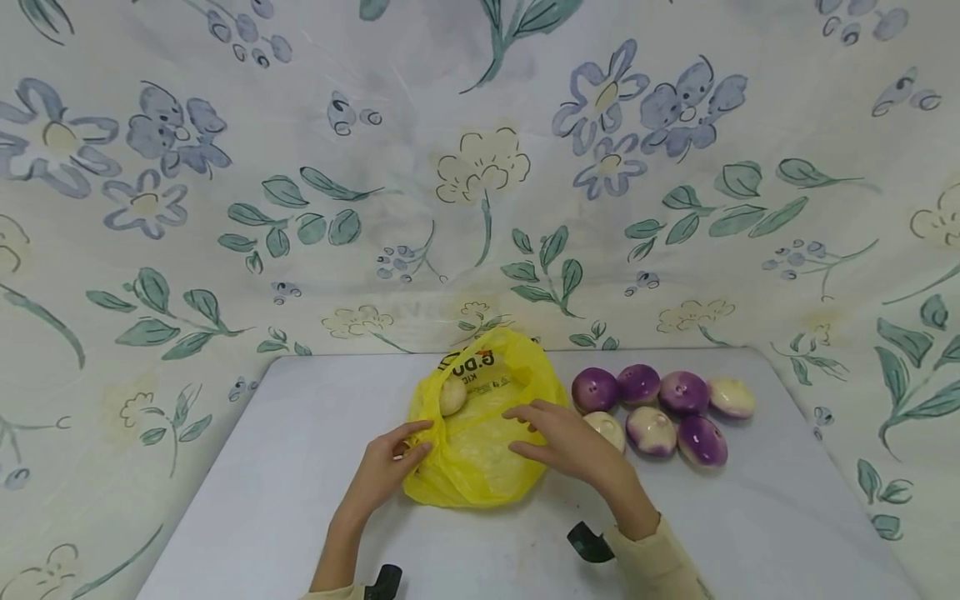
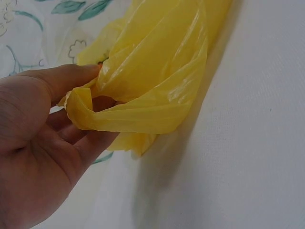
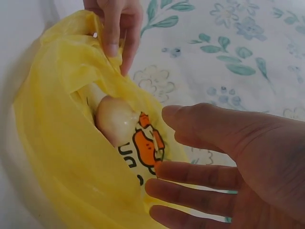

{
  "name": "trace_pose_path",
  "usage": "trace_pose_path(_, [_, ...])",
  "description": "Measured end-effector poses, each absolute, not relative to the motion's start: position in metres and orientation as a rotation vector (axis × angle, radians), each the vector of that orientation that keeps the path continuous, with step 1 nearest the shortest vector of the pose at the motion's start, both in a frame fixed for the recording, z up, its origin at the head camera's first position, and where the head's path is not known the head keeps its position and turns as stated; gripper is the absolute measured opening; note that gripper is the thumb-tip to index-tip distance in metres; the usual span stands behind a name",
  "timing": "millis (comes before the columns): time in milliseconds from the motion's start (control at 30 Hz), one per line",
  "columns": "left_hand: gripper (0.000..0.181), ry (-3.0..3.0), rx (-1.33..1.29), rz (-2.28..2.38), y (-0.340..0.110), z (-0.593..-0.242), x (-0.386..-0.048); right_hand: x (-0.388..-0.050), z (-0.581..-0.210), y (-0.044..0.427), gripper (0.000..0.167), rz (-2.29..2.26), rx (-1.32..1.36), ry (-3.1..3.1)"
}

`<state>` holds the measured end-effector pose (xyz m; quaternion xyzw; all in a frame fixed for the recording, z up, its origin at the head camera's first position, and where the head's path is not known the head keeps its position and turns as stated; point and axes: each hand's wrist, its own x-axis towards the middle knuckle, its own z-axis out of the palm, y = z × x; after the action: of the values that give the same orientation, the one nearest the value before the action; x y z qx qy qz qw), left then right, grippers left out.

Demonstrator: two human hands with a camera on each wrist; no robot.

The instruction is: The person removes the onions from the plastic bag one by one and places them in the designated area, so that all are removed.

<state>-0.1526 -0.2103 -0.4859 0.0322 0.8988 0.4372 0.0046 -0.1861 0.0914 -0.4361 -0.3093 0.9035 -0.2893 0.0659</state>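
Note:
A yellow plastic bag [image 1: 491,454] with black lettering lies on the table with its mouth open. Inside, a pale, round, turnip-like vegetable [image 1: 452,397] shows; in the right wrist view the same vegetable [image 3: 115,119] rests near an orange printed figure. My left hand [image 1: 384,471] pinches the bag's left rim between thumb and fingers, the plastic folding over the fingers in the left wrist view. Over the bag's right side hovers my right hand [image 1: 566,442], thumb and fingers apart and holding nothing. Whether its fingertips touch the plastic I cannot tell.
Several glossy purple-and-cream turnips [image 1: 683,392] stand clustered right of the bag, the nearest pale one [image 1: 604,430] partly behind my right hand. All rest on a white table [image 1: 300,450]. A floral-patterned cloth [image 1: 480,275] rises behind the table's back edge.

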Motion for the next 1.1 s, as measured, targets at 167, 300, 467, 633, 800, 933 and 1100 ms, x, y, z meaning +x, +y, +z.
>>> trace_pose_path(167, [0.035, 2.813, 0.110, 1.383, -0.210, -0.486, -0.153, -0.190, -0.436, 0.083, 0.041, -0.887, -0.929, 2.694])
trace_pose_path(300, [0.035, 2.803, 0.126, 1.387, -0.210, -0.488, -0.153, -0.193, -0.437, 0.076, 0.040, -0.901, -0.913, 2.654])
trace_pose_path(467, [0.035, 2.805, 0.114, 1.378, -0.210, -0.488, -0.153, -0.200, -0.444, 0.065, 0.041, -0.900, -0.943, 2.620])
trace_pose_path(633, [0.035, 2.799, 0.109, 1.390, -0.210, -0.486, -0.153, -0.207, -0.449, 0.056, 0.043, -0.852, -0.961, 2.619])
trace_pose_path(800, [0.035, 2.794, 0.099, 1.397, -0.210, -0.486, -0.152, -0.216, -0.447, 0.047, 0.044, -0.809, -0.965, 2.613])
trace_pose_path(933, [0.035, 2.799, 0.099, 1.396, -0.210, -0.486, -0.152, -0.223, -0.444, 0.042, 0.045, -0.809, -0.949, 2.599])
trace_pose_path(1100, [0.035, 2.799, 0.105, 1.401, -0.209, -0.485, -0.152, -0.234, -0.444, 0.036, 0.046, -0.805, -0.942, 2.602])
